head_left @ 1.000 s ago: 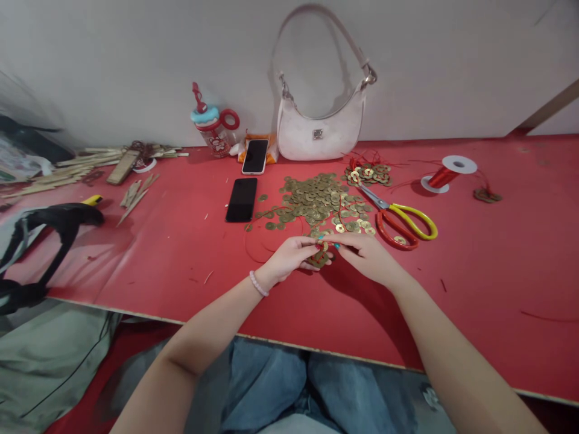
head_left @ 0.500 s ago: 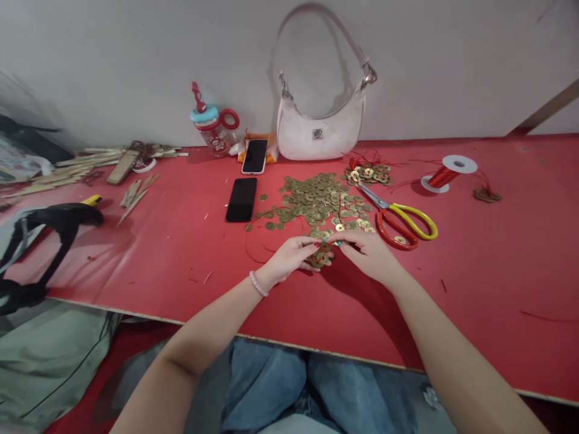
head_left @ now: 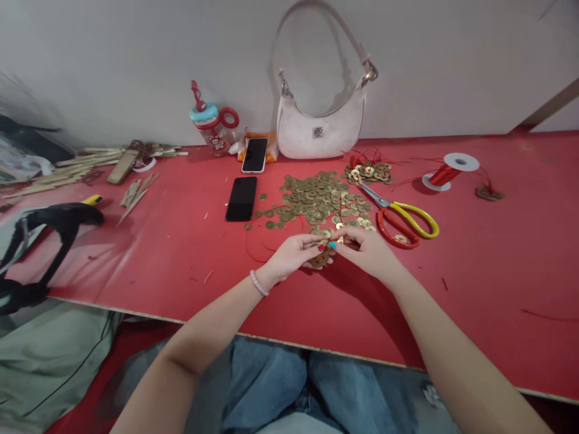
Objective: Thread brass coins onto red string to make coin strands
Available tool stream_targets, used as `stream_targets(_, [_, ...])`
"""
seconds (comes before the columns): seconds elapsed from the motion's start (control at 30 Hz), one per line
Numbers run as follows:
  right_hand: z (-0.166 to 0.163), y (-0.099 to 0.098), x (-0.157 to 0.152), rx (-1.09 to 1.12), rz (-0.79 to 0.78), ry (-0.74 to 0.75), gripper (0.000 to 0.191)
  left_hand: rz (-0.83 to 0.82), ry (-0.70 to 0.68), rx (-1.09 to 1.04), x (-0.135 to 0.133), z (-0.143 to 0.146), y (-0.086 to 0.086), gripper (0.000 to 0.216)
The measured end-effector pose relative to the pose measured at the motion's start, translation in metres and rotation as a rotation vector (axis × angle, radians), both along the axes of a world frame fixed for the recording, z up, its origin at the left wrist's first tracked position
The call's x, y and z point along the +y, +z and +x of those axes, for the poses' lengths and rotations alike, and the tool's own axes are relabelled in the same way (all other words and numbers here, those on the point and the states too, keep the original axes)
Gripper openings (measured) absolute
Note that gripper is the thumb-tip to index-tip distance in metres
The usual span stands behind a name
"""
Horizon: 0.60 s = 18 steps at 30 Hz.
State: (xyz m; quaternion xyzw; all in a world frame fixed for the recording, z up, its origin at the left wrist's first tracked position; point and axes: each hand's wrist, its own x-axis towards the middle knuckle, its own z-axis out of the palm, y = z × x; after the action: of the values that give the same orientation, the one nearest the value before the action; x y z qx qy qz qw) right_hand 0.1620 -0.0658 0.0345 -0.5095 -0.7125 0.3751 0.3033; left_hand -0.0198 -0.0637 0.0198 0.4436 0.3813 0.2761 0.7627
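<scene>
My left hand [head_left: 294, 256] and my right hand [head_left: 367, 250] meet at the middle of the red table [head_left: 158, 253], fingers pinched together. Between them they hold a small cluster of brass coins tied with red cord [head_left: 319, 260]. A thin red cord loop [head_left: 257, 241] trails left of it on the table. Just behind my fingers lies a large pile of loose brass coins [head_left: 316, 202]. A pink bead bracelet sits on my left wrist.
Red-and-yellow scissors [head_left: 398, 218] lie right of the pile, a strung coin bundle [head_left: 368, 173] and a red cord spool [head_left: 446, 172] behind. Two phones [head_left: 242, 198], a bottle [head_left: 211, 126] and a white handbag [head_left: 319, 129] stand at the back. Bamboo strips [head_left: 90, 164] lie far left.
My hands have shifted slightly up and closer together over the coin cluster; otherwise the table is unchanged.
</scene>
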Motion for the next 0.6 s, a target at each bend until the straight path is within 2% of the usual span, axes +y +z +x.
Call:
stream_targets(0.27, [0.0023,-0.0043,0.0033,0.000,-0.114,0.001,0.019,0.001,-0.026,-0.105,-0.0003,0.0002,-0.0044,0.059])
stream_targets(0.6, [0.0016,-0.0058,0.0026,-0.013,-0.068,-0.010,0.014,0.011,0.011,-0.069,0.0009,0.0007,-0.0068,0.059])
